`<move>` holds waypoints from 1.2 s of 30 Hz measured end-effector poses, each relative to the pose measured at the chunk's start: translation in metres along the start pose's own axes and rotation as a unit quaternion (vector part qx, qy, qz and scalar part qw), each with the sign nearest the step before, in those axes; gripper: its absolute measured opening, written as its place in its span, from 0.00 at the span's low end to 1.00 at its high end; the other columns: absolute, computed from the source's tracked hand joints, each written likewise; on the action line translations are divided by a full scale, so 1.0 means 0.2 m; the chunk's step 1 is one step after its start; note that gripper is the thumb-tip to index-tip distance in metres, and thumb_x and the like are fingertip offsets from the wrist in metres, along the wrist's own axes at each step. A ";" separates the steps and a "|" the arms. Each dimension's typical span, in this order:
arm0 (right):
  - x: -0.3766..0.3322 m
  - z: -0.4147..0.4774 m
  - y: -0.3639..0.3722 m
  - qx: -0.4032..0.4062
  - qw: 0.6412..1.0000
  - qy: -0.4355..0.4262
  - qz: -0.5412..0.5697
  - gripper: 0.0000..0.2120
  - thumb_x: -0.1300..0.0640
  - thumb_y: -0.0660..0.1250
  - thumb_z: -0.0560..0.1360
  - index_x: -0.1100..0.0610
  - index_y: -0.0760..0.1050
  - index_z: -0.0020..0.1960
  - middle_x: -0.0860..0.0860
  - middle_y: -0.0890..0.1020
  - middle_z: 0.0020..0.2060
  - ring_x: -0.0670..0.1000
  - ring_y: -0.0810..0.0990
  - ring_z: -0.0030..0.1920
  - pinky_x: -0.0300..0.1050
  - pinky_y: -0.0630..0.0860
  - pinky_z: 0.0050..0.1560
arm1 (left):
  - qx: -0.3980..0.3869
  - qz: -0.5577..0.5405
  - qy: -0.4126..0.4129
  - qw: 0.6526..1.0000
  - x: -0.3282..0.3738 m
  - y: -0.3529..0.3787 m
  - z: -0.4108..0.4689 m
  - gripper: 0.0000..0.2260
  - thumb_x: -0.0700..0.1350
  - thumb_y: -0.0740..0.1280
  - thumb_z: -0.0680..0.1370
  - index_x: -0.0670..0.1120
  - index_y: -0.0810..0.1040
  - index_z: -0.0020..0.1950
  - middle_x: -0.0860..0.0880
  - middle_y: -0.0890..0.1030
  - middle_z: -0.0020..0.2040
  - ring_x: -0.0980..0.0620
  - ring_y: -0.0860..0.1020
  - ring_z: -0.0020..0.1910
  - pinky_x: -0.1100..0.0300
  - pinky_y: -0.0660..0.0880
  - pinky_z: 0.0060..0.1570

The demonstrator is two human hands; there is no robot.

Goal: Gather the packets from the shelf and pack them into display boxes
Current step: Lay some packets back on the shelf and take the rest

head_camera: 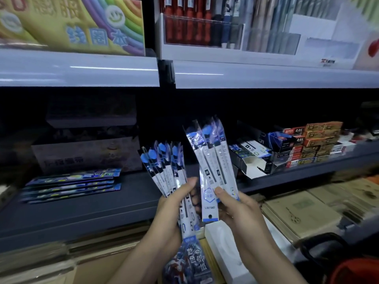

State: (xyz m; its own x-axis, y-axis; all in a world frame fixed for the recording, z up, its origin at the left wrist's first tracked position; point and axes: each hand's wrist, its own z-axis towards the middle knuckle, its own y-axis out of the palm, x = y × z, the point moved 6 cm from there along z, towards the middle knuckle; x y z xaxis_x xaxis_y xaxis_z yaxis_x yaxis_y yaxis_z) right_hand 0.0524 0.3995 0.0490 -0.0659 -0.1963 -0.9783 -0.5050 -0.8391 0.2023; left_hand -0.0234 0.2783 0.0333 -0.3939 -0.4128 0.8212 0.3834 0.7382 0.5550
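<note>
In the head view my left hand (174, 208) grips a fanned bunch of long blue-and-white pen refill packets (164, 167), thumb across their front. My right hand (233, 206) pinches a second, smaller bunch of the same packets (211, 158), held upright just right of the first. Both bunches hover in front of the dark shelf (102, 203). More flat blue packets (71, 185) lie stacked on the shelf at the left. An open white display box (254, 167) sits on the shelf to the right, beside other small boxes.
A white box (223, 247) stands below my hands. Brown cartons (301, 214) fill the lower right. Stacks of orange and red boxes (320, 140) line the right shelf. A cardboard carton (86, 154) sits at the back left. The upper shelf edge (266, 76) overhangs.
</note>
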 end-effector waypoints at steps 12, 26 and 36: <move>-0.07 -0.05 -0.03 0.018 0.966 -0.196 -0.167 0.16 0.57 0.71 0.80 0.54 0.79 0.34 0.43 0.75 0.27 0.45 0.71 0.29 0.42 0.67 0.33 | -0.011 -0.001 -0.006 1.000 0.03 -0.05 -0.06 0.15 0.46 0.74 0.74 0.43 0.85 0.59 0.45 0.74 0.39 0.49 0.73 0.37 0.53 0.72 0.43; -0.02 -0.11 0.10 -0.034 0.974 -0.138 -0.175 0.23 0.45 0.68 0.81 0.64 0.74 0.39 0.53 0.69 0.31 0.50 0.69 0.35 0.49 0.66 0.40 | 0.090 0.055 -0.016 0.994 0.02 -0.10 -0.07 0.19 0.39 0.75 0.74 0.43 0.74 0.62 0.40 0.86 0.49 0.44 0.87 0.44 0.51 0.82 0.39; 0.00 -0.11 0.05 0.000 0.998 -0.043 -0.040 0.14 0.55 0.68 0.81 0.64 0.82 0.44 0.61 0.85 0.34 0.61 0.85 0.40 0.58 0.80 0.52 | -0.008 0.013 -0.032 0.999 0.05 -0.05 -0.04 0.10 0.46 0.64 0.77 0.42 0.76 0.38 0.44 0.76 0.36 0.49 0.74 0.31 0.53 0.72 0.36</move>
State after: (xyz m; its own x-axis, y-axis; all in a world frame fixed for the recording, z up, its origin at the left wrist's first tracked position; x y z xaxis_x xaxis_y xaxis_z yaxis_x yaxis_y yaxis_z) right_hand 0.0664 0.3790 0.0532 -0.0983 -0.0853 -0.9915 -0.5122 -0.8499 0.1239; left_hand -0.0248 0.2635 0.0365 -0.4361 -0.3577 0.8258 0.4075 0.7396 0.5356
